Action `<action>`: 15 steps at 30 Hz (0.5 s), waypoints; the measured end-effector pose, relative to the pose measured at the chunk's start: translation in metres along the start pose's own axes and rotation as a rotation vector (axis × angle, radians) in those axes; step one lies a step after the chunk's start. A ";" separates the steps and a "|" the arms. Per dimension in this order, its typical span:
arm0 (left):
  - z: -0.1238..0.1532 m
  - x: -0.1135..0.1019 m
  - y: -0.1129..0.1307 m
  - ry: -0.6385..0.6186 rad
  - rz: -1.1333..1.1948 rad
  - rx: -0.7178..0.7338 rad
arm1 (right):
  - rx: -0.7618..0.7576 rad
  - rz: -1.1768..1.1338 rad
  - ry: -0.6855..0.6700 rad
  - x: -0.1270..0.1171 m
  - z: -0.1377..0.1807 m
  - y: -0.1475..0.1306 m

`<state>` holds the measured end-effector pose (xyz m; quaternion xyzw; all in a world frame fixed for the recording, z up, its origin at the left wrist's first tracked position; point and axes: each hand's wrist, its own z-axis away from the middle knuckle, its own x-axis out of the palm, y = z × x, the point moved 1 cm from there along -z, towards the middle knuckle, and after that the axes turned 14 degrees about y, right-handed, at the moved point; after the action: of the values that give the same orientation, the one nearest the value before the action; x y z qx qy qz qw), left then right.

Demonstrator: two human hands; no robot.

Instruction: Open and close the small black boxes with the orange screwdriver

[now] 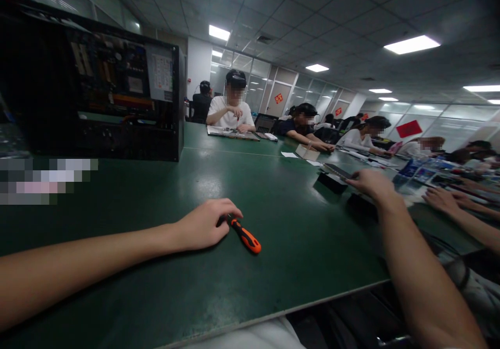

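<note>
Fingers (pixel 230 207) of my left hand (pixel 203 226) are bent over the neck of the screwdriver (pixel 248 239), with the index finger on the far side and the thumb on the near side. Contact is visible; whether they grip firmly or only rest, I cannot tell. Fingers of my right hand (pixel 369 185) touch the near end of a dark slab (pixel 338 171), which lies over a black box (pixel 330 183) toward the right of the worktop (pixel 281 265). How tightly they pinch it, I cannot tell.

Status, by my judgement: the side of the case (pixel 117 94) facing me is uncovered and its interior is exposed. The screwdriver is not raised, and it engages no screw that I can see. How much work is left does not show.

Location: the screwdriver lies on the worktop, well in from the near edge and well apart from the case, which stands toward the left.

Orientation: its long axis runs obliquely. The orange handle points rightward and toward the near edge; the blade end points back under my left hand, its tip hidden.
</note>
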<state>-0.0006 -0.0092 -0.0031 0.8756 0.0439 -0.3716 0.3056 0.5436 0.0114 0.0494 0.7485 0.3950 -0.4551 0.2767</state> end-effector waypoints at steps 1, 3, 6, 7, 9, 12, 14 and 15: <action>0.001 0.000 0.000 -0.006 -0.018 0.022 | -0.005 0.009 -0.020 0.002 -0.004 -0.007; 0.003 0.000 0.000 -0.013 -0.058 0.049 | -0.031 0.010 -0.070 0.008 -0.009 -0.021; 0.003 -0.001 0.001 -0.029 -0.104 0.066 | -0.064 0.003 -0.099 0.019 -0.010 -0.037; 0.002 -0.002 0.002 -0.035 -0.117 0.077 | -0.069 0.002 -0.092 0.021 -0.010 -0.041; 0.002 -0.003 0.004 -0.038 -0.142 0.100 | -0.093 -0.011 -0.063 0.022 -0.007 -0.047; 0.002 -0.004 0.006 -0.046 -0.132 0.094 | -0.211 -0.098 -0.028 0.015 -0.001 -0.066; 0.002 -0.005 0.006 -0.026 -0.086 0.046 | -0.337 -0.196 -0.008 0.006 0.008 -0.089; 0.002 -0.005 0.006 -0.001 -0.054 0.009 | -0.409 -0.254 -0.001 0.001 0.015 -0.104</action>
<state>-0.0038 -0.0143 0.0023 0.8752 0.0657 -0.3803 0.2915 0.4497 0.0559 0.0366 0.6212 0.5697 -0.3972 0.3631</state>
